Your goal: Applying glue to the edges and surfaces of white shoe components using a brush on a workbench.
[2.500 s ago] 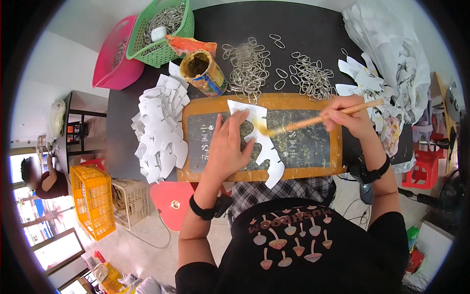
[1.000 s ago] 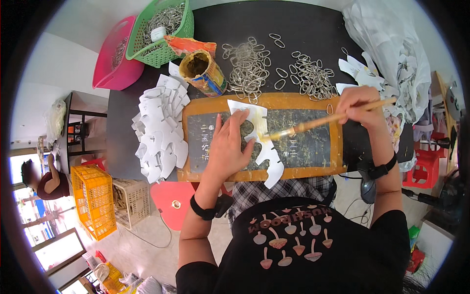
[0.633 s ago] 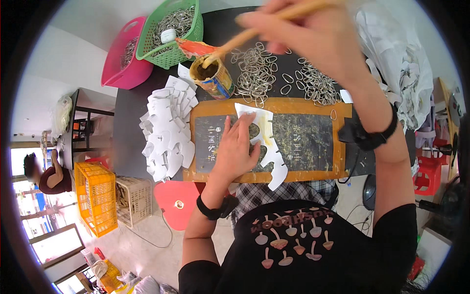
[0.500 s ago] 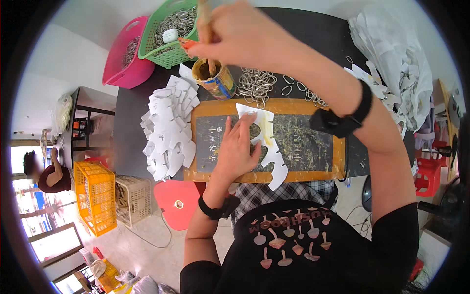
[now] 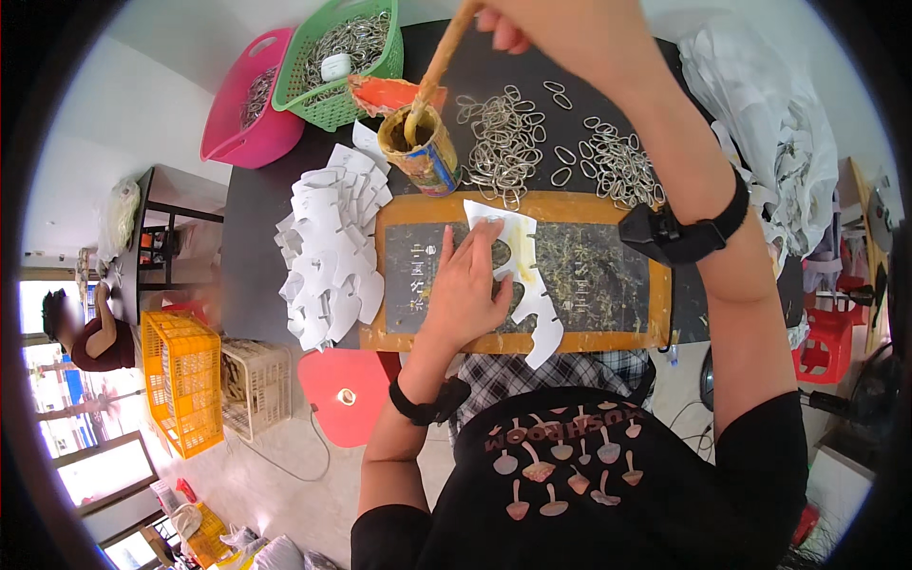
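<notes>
My left hand (image 5: 467, 293) lies with its fingers stretched out on a white scalloped cutout (image 5: 528, 256), holding it down against the dark board (image 5: 598, 280). A yellowish smear runs along the cutout's upper part. My right hand (image 5: 570, 36), at the top edge, is closed at the upper part of a wooden stick (image 5: 442, 62). The stick's lower end stands in a smeared can (image 5: 429, 161) of brownish paste; its tip is hidden inside. A torn orange-red flap (image 5: 385, 93) sticks up at the can's rim.
Left of the board lies a pile of white cutouts (image 5: 328, 256). Metal rings (image 5: 503, 138) lie in heaps beyond it. Green (image 5: 328, 109) and pink (image 5: 242, 142) baskets hold more rings. A clear plastic bag (image 5: 760, 104) stands far right. Another person (image 5: 100, 328) sits far left.
My right hand has moved right and up toward the top edge, and the stick now leans right in the can. The orange-red flap and more rings show. My left hand stays on the cutout.
</notes>
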### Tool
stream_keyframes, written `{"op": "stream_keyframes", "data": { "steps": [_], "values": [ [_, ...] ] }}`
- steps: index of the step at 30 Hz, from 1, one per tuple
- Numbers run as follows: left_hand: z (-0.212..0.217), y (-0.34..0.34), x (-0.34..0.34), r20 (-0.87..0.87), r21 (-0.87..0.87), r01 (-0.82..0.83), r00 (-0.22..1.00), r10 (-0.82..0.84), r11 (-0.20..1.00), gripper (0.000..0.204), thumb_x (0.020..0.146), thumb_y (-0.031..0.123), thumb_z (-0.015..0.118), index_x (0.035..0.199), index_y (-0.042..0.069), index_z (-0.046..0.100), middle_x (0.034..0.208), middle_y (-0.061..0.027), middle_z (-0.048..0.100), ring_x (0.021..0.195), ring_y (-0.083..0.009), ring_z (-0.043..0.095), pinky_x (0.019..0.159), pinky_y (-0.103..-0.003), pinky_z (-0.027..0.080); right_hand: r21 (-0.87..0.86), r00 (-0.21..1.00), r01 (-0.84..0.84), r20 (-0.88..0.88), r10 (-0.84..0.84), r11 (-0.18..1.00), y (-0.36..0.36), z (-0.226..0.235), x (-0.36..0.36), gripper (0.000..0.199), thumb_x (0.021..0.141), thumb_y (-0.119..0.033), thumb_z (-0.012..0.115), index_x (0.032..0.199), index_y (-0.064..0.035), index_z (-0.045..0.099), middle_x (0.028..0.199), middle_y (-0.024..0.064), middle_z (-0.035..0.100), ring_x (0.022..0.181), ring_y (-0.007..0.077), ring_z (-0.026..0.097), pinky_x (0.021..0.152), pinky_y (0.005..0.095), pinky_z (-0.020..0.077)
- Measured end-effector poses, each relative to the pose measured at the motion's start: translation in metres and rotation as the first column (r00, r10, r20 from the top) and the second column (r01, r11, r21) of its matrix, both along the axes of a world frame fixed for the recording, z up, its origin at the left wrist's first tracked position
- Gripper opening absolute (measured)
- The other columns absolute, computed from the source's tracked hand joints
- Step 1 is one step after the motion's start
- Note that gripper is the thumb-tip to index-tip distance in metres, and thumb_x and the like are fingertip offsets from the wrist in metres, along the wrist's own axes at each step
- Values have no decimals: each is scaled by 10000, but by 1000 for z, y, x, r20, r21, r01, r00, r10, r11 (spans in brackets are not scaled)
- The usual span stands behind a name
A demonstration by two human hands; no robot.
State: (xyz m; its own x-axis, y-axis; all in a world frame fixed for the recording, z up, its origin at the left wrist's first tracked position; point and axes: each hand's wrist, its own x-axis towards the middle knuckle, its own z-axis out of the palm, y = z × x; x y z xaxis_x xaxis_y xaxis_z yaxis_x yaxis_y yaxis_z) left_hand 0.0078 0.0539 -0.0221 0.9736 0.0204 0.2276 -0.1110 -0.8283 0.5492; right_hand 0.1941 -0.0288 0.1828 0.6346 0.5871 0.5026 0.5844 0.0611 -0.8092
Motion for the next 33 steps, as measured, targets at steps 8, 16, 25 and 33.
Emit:
{"op": "stream_keyframes", "data": {
  "steps": [8,16,25,33],
  "values": [
    [-1,0,0,14,1,9,1000,-9,1000,638,753,92,614,1319,9,331,1271,-149,527,1257,-344,429,1085,-563,216,-17,953,227,-200,-226,974,-91,-43,55,258,918,-228,587,815,8,590,690,78,604,536,81,560,443,189,465],
    [0,0,1,-13,-23,3,1000,-4,1000,632,747,94,622,1314,18,351,1270,-145,527,1262,-343,424,1088,-558,212,920,626,-88,-247,739,381,-193,-96,55,294,933,-131,515,1115,100,515,1153,175,550,1064,178,570,675,242,520],
    [2,1,1,-17,-23,1,1000,-1,1000,635,731,79,630,1309,34,371,1261,-141,521,1243,-346,447,1091,-551,210,102,923,55,-384,-12,993,-186,-160,-17,214,906,-95,535,894,92,638,801,143,651,635,189,663,587,255,555],
    [2,0,1,-15,-16,-1,1000,0,1000,622,732,77,623,1300,25,374,1262,-142,527,1241,-348,448,1090,-556,209,-96,974,56,-212,-75,994,-187,-152,-29,175,886,-69,547,866,74,645,792,144,640,638,167,652,552,235,528]
  ]
}}
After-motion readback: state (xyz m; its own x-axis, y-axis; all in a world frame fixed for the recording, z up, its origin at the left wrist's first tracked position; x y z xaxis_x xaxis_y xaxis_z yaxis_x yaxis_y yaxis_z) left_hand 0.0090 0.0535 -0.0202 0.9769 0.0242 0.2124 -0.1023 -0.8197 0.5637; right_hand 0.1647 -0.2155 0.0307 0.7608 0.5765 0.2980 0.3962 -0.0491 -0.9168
